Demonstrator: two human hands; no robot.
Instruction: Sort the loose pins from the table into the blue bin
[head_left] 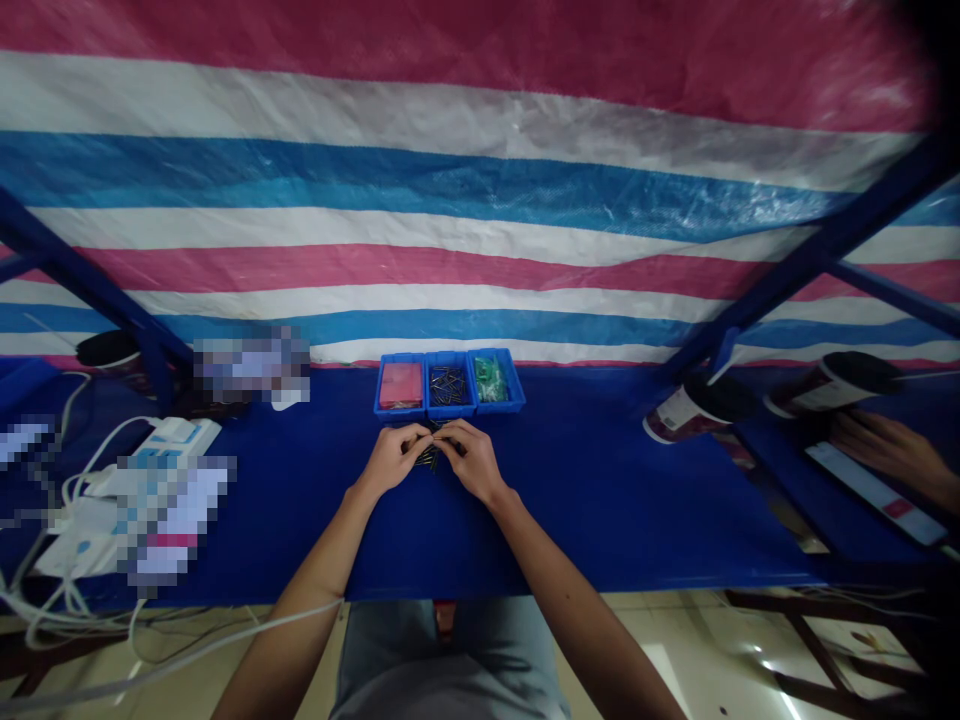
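Observation:
My left hand and my right hand meet at the fingertips over the blue table, both pinched closed. Whatever lies between the fingers is too small to make out. Beneath them is a small pile of dark, thin pieces that look like screws, partly covered by my fingers. Just beyond stand three blue bins in a row. The left bin contains pink flat pieces. Dark screw-like pieces fill the middle one, and green and clear small packets are in the right one.
A power strip with white cables lies at the left, beside blurred-out items. A lidded cup stands at right; farther right are another cup, another person's hand and a phone. Striped sheeting hangs behind the table.

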